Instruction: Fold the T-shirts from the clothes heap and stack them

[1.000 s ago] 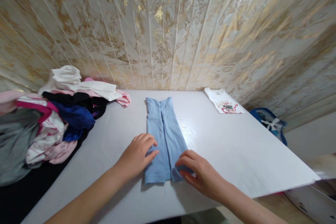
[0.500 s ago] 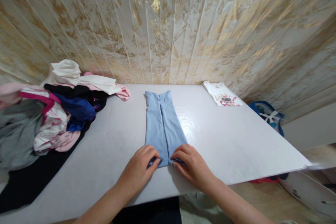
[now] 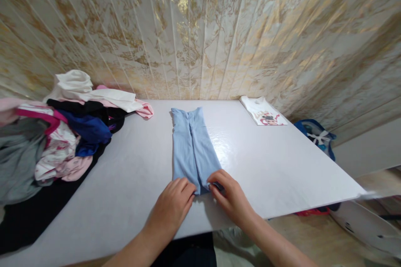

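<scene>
The garment is light blue, the table white, the backdrop gold-patterned cream.

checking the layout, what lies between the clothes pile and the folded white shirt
The head view shows a light-blue garment lying between the pile and the shirt.

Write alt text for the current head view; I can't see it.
The left hand and right hand hold the near end of a blue garment laid lengthwise on a white table. A loose heap of clothes lies at the left, and a folded white shirt at the far right, with a gold-patterned backdrop behind.
</scene>
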`<state>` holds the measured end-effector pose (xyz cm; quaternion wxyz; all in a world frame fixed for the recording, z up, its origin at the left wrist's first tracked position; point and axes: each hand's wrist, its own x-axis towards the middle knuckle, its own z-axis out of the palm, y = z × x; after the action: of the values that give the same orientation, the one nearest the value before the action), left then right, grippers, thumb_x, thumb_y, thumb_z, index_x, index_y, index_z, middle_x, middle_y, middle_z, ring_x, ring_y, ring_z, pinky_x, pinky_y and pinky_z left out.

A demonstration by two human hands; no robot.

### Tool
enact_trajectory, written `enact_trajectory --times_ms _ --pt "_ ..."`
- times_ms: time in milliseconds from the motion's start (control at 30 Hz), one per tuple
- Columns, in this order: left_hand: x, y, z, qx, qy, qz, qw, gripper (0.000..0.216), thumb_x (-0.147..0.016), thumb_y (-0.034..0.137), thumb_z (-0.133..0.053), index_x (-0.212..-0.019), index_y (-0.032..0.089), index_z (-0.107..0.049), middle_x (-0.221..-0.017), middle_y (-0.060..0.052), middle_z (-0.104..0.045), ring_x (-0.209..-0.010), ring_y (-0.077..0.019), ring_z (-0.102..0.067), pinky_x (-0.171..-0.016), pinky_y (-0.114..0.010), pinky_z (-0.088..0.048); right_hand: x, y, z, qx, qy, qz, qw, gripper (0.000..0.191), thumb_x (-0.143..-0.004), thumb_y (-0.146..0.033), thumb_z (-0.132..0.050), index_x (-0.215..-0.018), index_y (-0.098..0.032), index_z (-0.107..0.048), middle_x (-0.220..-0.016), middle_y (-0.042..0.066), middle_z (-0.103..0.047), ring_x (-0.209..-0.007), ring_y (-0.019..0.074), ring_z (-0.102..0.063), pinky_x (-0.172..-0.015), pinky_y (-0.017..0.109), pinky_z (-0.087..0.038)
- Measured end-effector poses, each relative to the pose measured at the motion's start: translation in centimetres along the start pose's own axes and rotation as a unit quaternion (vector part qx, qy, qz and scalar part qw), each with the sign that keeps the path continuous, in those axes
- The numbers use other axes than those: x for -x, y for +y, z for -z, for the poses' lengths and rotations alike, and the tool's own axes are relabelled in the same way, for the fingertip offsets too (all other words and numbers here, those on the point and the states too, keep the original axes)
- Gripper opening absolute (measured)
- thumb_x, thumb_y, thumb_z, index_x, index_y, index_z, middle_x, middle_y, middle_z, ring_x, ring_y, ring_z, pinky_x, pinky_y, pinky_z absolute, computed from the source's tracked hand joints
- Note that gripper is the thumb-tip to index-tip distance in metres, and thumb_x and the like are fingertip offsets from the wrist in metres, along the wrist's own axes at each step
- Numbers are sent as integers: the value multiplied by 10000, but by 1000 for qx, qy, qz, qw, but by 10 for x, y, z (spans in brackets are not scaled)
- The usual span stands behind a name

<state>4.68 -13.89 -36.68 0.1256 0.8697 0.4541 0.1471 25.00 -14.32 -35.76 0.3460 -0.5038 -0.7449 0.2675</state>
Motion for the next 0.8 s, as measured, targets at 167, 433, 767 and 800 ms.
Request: enact_trajectory --times_ms 167,433,767,800 --pt "7 0 6 -45 8 -19 999 155 -928 197 -483 -987 227 -623 -856 -30 -588 -812 -202 -548 -733 -344 -448 3 -3 -8 31 -5 33 999 175 -905 -165 -532 -1014 -247 -642 -1005 49 -627 -949 188 -576 -843 328 -464" --pt "8 -3 2 -2 98 -29 995 246 -935 268 -495 -1151 196 -591 -1072 -78 -622 -974 -214 -573 -838 -366 -497 -10 -6 9 96 -31 72 992 268 -939 -165 -465 -1128 -243 -640 -1092 74 -633 -993 187 -583 -873 331 -464" --pt "22 2 0 -21 53 -39 998 404 -831 218 -640 -1224 272 -566 -1114 -78 -578 -1014 -249 -546 -862 -426 -501 -84 -10 -20 225 -121 -62 965 101 -853 -314 -615 -881 -217 -625 -882 10 -651 -754 146 -599 -612 242 -334" --pt "22 2 0 -16 53 -38 998 409 -833 222 -638 -1232 273 -561 -1123 -78 -574 -1023 -248 -543 -870 -424 -499 -86 -10 -25 231 -115 -71 963 106 -850 -318 -610 -870 -215 -620 -883 12 -658 -755 151 -599 -603 246 -321"
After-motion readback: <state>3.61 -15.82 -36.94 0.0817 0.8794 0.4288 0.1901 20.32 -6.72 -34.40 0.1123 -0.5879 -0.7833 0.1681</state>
